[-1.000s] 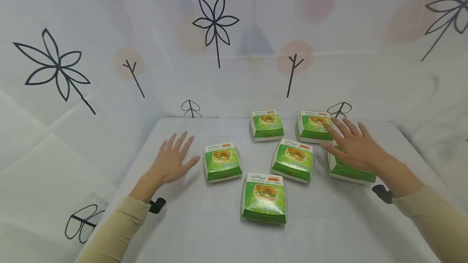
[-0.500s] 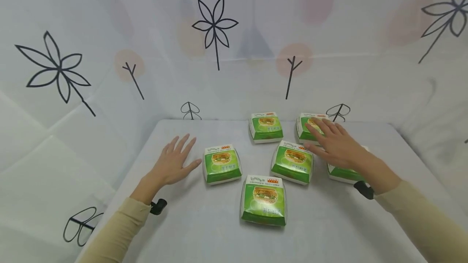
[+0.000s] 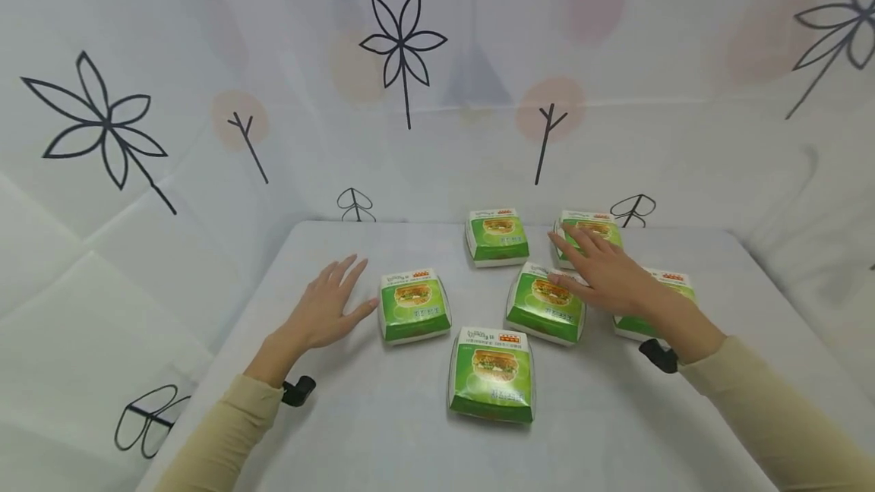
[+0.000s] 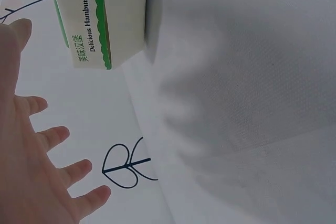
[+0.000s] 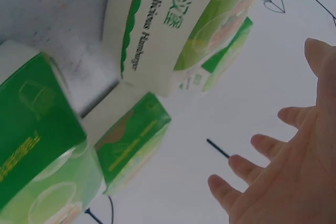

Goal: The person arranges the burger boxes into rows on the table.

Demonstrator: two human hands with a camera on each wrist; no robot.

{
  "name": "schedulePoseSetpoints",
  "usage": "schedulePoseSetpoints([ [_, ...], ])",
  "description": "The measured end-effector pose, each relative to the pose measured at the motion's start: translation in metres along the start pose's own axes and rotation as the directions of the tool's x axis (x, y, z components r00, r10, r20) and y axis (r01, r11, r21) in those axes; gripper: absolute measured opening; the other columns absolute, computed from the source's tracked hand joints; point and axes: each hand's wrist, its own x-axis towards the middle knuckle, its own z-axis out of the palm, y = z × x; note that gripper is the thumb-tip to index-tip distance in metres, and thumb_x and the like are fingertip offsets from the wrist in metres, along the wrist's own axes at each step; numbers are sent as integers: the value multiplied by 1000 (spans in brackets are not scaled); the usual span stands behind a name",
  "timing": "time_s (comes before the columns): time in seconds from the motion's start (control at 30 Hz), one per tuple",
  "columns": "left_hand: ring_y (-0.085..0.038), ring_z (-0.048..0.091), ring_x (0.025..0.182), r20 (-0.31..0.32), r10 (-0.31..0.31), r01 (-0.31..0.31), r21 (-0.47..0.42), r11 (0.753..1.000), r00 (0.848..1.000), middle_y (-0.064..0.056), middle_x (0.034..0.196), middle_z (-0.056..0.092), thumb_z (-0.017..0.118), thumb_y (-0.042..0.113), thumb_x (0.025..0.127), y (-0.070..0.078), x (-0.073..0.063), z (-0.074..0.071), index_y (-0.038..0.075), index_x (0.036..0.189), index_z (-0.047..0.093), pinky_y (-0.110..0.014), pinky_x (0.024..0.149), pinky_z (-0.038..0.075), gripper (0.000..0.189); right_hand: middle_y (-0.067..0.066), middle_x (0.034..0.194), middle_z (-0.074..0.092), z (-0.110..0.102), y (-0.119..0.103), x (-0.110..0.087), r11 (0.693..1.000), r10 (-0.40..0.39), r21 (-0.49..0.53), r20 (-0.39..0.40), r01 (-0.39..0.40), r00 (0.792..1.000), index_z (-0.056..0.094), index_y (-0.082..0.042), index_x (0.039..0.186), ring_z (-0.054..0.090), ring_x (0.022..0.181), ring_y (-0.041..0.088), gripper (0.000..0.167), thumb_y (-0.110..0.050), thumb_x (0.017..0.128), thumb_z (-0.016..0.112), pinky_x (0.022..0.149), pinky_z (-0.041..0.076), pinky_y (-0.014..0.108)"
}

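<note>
Showing left box, front box, middle box, rear-left box, rear-right box and right box, all squat, squarish, shiny green-and-white card with slanted sides and burger prints, sitting flat and apart on smooth white table cover. Reading "Delicious Hamburger" on white side walls in both wrist views. Backing everything with creased pale cloth, printed with black line plants. Wearing wrinkled beige sleeves. Holding left hand palm down just beside left box, fingers straight and spread, thumb aimed at box but apart from it. Reaching right hand leftward, palm down over boxes, forearm crossing right box in head view, fingers extended and slightly spread, thumb overlapping middle box; staying clear of cardboard in right wrist view.
</note>
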Motion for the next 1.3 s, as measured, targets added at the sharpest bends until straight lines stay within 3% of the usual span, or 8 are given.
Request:
schedulePoseSetpoints([
  [0.23, -41, 26, 151, 6, -16, 16, -73, 997, 1000, -14, 168, 21, 55, 61, 99, 2, -1, 1, 18, 165, 20, -68, 114, 31, 86, 22, 168, 13, 1, -11, 6, 992, -13, 124, 7, 12, 1000, 19, -9, 164, 17, 151, 51, 78, -46, 105, 54, 114, 25, 71],
  [0.57, -40, 26, 152, 35, -28, 36, -239, 970, 999, -13, 167, 24, 63, 56, 97, 8, 0, 5, 17, 164, 23, -65, 117, 29, 87, 21, 168, 15, 1, -29, 16, 949, -65, 312, 37, 50, 997, 17, -10, 164, 18, 152, 47, 79, -43, 105, 57, 115, 28, 68],
  [0.97, -37, 23, 153, 52, -11, 32, -415, 909, 999, -15, 167, 24, 65, 49, 99, 13, 0, 8, 11, 163, 21, -61, 120, 26, 87, 21, 167, 19, 4, -47, 35, 883, -78, 469, 95, 24, 992, 19, -7, 163, 21, 152, 44, 78, -40, 105, 59, 117, 26, 66],
  [1.1, -37, 22, 154, 63, -20, 45, -438, 898, 998, -17, 167, 23, 65, 46, 100, 15, 0, 8, 9, 163, 20, -59, 121, 25, 86, 23, 165, 24, 7, -55, 43, 864, -101, 502, 97, 39, 990, 21, -4, 162, 31, 148, 46, 78, -38, 104, 60, 114, 34, 64],
  [1.2, -42, 26, 151, 77, -32, 63, -460, 886, 997, -20, 166, 22, 65, 44, 100, 16, 0, 10, 7, 163, 18, -61, 118, 30, 87, 25, 163, 27, 8, -61, 49, 856, -114, 514, 99, 48, 989, 22, -1, 161, 40, 142, 47, 77, -35, 104, 60, 110, 40, 62],
  [1.3, -45, 33, 147, 101, -57, 100, -492, 865, 993, -21, 165, 23, 65, 44, 100, 17, 1, 13, 9, 163, 16, -62, 112, 38, 87, 25, 164, 26, 9, -66, 54, 841, -114, 540, 117, 33, 987, 21, -1, 161, 37, 144, 46, 76, -33, 104, 60, 111, 40, 61],
])
